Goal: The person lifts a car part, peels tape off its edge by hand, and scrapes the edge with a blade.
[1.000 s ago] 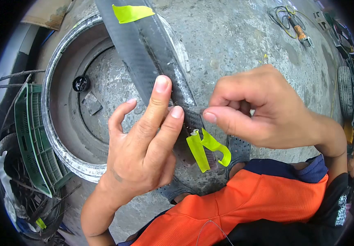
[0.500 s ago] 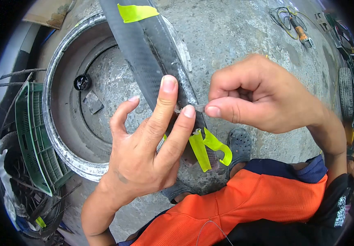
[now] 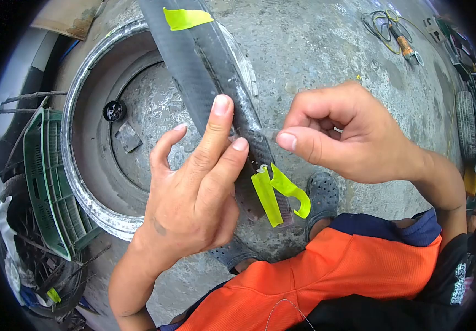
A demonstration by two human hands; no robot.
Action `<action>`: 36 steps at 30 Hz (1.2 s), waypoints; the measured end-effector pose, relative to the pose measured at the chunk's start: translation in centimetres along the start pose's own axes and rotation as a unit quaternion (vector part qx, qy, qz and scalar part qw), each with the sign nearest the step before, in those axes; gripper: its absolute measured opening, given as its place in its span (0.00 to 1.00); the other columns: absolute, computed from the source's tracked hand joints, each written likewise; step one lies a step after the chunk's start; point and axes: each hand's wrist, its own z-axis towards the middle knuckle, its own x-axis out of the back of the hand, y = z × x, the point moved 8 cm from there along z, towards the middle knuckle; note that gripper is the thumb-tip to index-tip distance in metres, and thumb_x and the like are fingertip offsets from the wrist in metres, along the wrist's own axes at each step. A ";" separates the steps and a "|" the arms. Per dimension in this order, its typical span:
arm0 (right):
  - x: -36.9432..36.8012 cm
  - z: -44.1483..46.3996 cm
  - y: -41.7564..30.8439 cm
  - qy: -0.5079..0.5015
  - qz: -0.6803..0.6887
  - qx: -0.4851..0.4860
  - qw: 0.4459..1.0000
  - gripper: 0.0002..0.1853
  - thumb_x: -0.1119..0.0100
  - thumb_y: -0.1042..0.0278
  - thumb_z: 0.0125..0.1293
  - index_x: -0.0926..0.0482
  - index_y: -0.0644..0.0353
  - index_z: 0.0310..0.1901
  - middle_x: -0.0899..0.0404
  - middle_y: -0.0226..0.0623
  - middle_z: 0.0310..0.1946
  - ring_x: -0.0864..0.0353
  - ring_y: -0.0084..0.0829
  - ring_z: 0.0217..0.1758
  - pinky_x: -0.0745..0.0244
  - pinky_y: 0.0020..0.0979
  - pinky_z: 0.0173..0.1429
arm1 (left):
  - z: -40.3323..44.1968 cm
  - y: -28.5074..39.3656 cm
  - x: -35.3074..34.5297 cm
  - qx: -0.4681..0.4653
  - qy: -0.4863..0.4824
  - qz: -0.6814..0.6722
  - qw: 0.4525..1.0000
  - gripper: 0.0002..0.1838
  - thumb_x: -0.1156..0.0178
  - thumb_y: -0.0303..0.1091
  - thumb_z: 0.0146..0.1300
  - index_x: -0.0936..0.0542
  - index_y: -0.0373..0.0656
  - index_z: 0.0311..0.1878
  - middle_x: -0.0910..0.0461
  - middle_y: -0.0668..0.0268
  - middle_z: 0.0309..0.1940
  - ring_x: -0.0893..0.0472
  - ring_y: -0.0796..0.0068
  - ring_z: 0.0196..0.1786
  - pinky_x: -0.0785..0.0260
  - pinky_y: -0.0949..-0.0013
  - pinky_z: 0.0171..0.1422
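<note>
A long black carbon-fibre piece (image 3: 194, 71) slants across the middle, with a dark slot along its face and whitish residue near its right edge. My left hand (image 3: 194, 187) lies over its lower part, fingers spread, with the index fingertip and thumb on or just above the surface. Between thumb and bent index finger, my right hand (image 3: 348, 132) pinches a thin, translucent grey strip (image 3: 268, 133), whose tip reaches the piece's right edge. Yellow-green tape (image 3: 268, 198) hangs in two loose tails from the lower end, and another piece of tape (image 3: 188, 19) crosses the upper part.
Under the piece, a large tyre (image 3: 72, 165) lies on the concrete floor. Inside its ring are a black cup (image 3: 114, 110) and a flat grey square (image 3: 128, 137). A green crate (image 3: 45, 182) stands left. An orange-bodied power tool (image 3: 403, 41) with its cord lies at upper right.
My left thumb has drawn back down and left, away from the strip. The right hand has shifted slightly, still pinching the strip, whose tip now shows higher on the piece's edge.
</note>
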 end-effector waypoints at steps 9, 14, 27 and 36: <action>-0.1 0.1 -1.1 0.012 -0.094 0.043 0.995 0.09 0.35 0.71 0.70 0.20 0.63 0.31 0.28 0.22 0.16 0.34 0.11 0.18 0.42 0.21 0.22 | -0.1 -0.1 0.0 -0.002 0.014 -0.005 1.000 0.40 0.36 0.17 0.46 0.32 0.42 0.68 0.42 0.31 0.75 0.15 0.57 0.57 0.44 0.46 0.73; 0.0 0.7 -2.1 -0.026 -0.187 0.091 0.978 0.10 0.34 0.72 0.67 0.22 0.63 0.28 0.29 0.28 0.15 0.33 0.19 0.16 0.41 0.26 0.21 | 0.1 -0.1 0.1 -0.002 0.005 0.001 1.000 0.40 0.35 0.17 0.45 0.31 0.40 0.67 0.42 0.30 0.75 0.20 0.52 0.66 0.45 0.45 0.74; 0.1 2.1 -1.3 -0.109 -0.162 0.035 0.980 0.12 0.33 0.67 0.69 0.22 0.63 0.29 0.30 0.23 0.17 0.36 0.16 0.18 0.42 0.26 0.23 | 0.1 0.0 -0.2 0.017 -0.028 -0.021 0.999 0.40 0.34 0.22 0.43 0.30 0.38 0.66 0.42 0.30 0.75 0.22 0.51 0.67 0.47 0.44 0.74; -1.1 1.0 0.9 -0.073 0.036 -0.019 0.996 0.16 0.38 0.61 0.74 0.22 0.62 0.30 0.32 0.17 0.20 0.38 0.11 0.24 0.44 0.23 0.26 | -0.1 -0.1 -0.1 0.013 -0.018 -0.002 1.000 0.41 0.34 0.21 0.44 0.31 0.38 0.67 0.41 0.32 0.75 0.28 0.50 0.73 0.46 0.46 0.73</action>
